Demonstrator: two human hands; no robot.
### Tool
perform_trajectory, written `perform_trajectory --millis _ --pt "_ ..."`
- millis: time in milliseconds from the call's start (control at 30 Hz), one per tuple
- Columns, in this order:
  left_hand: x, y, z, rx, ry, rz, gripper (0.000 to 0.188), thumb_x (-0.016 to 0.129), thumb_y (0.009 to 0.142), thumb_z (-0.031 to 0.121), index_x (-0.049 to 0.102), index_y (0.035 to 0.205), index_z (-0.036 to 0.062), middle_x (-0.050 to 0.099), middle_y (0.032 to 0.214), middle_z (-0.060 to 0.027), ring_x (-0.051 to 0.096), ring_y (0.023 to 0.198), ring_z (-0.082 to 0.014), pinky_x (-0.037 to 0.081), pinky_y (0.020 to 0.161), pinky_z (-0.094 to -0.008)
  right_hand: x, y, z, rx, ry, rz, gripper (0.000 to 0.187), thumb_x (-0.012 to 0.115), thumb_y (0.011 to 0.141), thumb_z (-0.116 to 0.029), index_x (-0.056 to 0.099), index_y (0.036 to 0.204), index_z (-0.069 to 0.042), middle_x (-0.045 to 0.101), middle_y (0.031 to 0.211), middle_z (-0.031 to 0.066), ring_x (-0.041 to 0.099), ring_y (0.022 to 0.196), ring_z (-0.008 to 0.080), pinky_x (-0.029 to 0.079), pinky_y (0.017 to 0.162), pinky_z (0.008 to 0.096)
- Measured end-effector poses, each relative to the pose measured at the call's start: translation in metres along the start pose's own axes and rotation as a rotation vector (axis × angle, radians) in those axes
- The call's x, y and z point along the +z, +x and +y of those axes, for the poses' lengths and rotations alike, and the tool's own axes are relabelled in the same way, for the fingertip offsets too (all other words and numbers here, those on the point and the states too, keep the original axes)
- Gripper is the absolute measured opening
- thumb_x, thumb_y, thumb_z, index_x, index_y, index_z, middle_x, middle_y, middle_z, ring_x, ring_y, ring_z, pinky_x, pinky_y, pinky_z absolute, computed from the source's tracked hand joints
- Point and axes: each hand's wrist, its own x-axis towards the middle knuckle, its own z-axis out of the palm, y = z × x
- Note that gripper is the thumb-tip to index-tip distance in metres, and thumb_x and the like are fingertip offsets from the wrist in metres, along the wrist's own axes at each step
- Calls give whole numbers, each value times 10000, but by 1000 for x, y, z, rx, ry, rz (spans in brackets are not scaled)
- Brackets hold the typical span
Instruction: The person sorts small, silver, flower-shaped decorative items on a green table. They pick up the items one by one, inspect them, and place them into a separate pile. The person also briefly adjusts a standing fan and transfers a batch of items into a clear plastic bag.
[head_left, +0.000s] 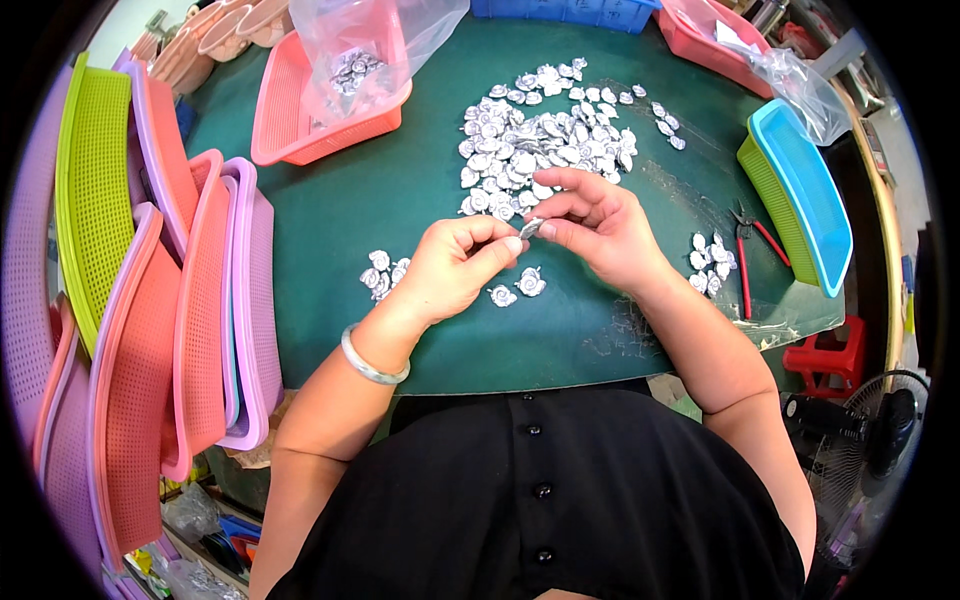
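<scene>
A small silvery piece (531, 229) with a raised, uneven face is pinched between both hands at the middle of the table. My left hand (455, 265), below a pale bangle, has thumb and forefinger closed on its left side. From the right, my right hand (598, 228) grips it with thumb and forefinger. Two like pieces with a spiral pattern (530, 281) lie just below the hands. Beyond them spreads a large heap of silvery pieces (540, 145). Smaller clusters sit left of my left wrist (379, 272) and right of my right forearm (711, 262).
Red-handled pliers (744, 268) lie at the right, beside a green and blue basket (800, 200). A pink basket (300, 140) with a plastic bag of pieces stands at the back left. Stacked baskets (205, 320) line the left edge. A fan (870, 430) stands at lower right.
</scene>
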Motion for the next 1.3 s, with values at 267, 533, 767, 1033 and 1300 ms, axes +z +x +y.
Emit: perform_trajectory --millis 267,533,767,1033,1300 --pt "-1 -4 -1 66 156 102 90 622 813 54 643 874 -8 618 755 0 534 676 -50 436 616 -197 -1 -2 -4 -234 -357 -70 480 534 777 109 461 1234 -18 644 930 83 600 934 143 449 842 273" --pt "-1 -3 1 18 121 135 78 631 800 43 650 855 -10 621 741 3 533 676 -47 429 617 -190 -14 3 -1 -305 -640 115 426 580 754 59 525 1157 -71 646 859 78 621 802 197 485 712 302" --pt "-1 -3 0 1 70 144 69 628 801 33 651 850 -9 620 757 6 527 683 -43 430 624 -192 -22 3 -10 -238 -920 57 414 577 747 53 548 1142 -66 602 873 83 575 839 219 468 723 315" --pt "0 -2 0 411 581 -4 92 647 692 -11 646 778 22 599 725 -58 565 665 -146 444 603 -253 -19 4 -9 -289 -979 20 386 606 698 10 572 1077 -53 619 828 83 536 813 265 448 729 358" --pt "2 -2 3 274 473 68 94 628 751 58 646 832 15 588 735 -42 522 616 -98 421 564 -228 -21 7 2 -92 -532 135 328 596 780 -15 560 1106 -25 631 783 60 588 711 155 462 689 269"
